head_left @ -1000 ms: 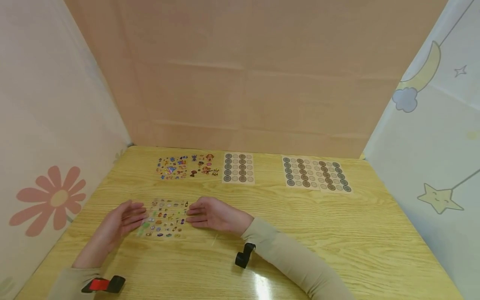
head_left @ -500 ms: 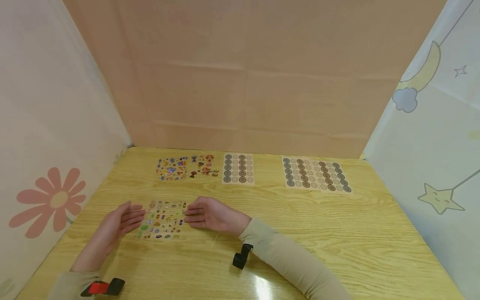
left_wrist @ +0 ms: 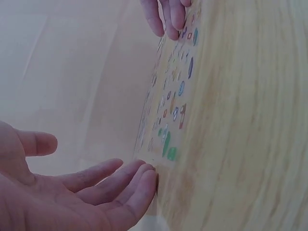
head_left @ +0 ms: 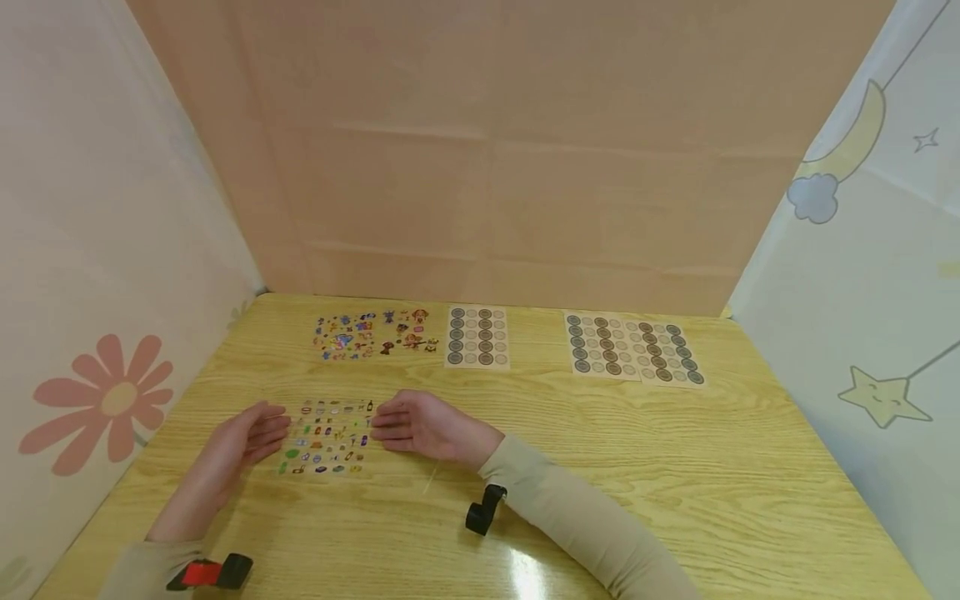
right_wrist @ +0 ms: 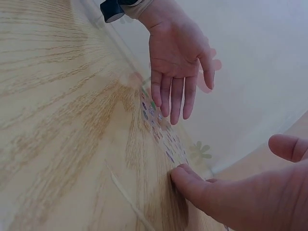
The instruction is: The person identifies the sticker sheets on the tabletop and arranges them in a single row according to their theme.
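A clear sticker sheet (head_left: 330,440) with small colourful pictures lies flat on the wooden table at front left. My left hand (head_left: 247,442) is at its left edge, palm facing inward and fingers fairly straight. At the opposite edge is my right hand (head_left: 431,429), its palm turned towards the left hand. In the left wrist view, the left fingertips (left_wrist: 139,180) are beside the sheet's near end. The right wrist view shows the right fingers (right_wrist: 190,183) low at the table beside the sheet; part of the sheet is hidden behind them. Neither hand grips anything.
At the back left lie colourful cartoon sticker sheets (head_left: 345,337). Beside them is a sheet of round stickers (head_left: 477,337), and two similar overlapping sheets (head_left: 633,348) lie farther right. A pinkish-brown backdrop (head_left: 487,167) and pale side cloths border the table (head_left: 570,450).
Both hands and the sheet between them have shifted only very slightly. The sheets at the back have stayed in place.
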### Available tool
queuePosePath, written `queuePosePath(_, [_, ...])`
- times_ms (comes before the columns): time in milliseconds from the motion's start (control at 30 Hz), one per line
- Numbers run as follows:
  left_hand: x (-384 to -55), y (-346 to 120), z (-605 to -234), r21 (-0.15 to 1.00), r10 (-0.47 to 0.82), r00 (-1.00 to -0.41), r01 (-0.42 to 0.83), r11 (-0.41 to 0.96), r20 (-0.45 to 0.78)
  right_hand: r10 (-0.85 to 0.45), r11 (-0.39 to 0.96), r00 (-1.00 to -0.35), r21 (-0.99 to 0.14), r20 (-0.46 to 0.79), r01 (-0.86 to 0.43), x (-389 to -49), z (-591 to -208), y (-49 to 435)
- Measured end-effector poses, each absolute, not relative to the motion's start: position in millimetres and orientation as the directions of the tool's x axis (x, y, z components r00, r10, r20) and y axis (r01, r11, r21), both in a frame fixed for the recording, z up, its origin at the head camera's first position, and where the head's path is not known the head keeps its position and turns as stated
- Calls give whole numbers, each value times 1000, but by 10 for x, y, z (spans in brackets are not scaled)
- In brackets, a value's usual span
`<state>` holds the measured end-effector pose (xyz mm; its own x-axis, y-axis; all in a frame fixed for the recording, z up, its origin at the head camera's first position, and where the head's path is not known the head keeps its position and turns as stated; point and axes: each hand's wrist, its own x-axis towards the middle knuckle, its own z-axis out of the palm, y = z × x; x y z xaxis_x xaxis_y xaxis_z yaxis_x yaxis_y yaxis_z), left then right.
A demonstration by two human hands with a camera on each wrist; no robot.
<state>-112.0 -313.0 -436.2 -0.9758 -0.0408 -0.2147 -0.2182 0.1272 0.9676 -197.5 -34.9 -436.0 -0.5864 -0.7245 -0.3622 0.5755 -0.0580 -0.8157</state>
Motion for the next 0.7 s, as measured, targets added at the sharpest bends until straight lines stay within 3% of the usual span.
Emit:
queuePosePath(133, [-1146,-3107,-4319,954,-49,-977,-213,213,-208,-717,-68,-598,-818,-358,571,-1979,-4359,-324])
queuePosePath(400, [-1471,-3107,-4504,979,65,-987,-137,149,-148,-699,-125,-636,-819,-328,559,-2038,-4266,-215])
queuePosePath(700, [-1652,-2706,-4052,983,166,-972,-146,115,-164,-664,-213,-685,-803,-299,557,-2350,-4132,-35])
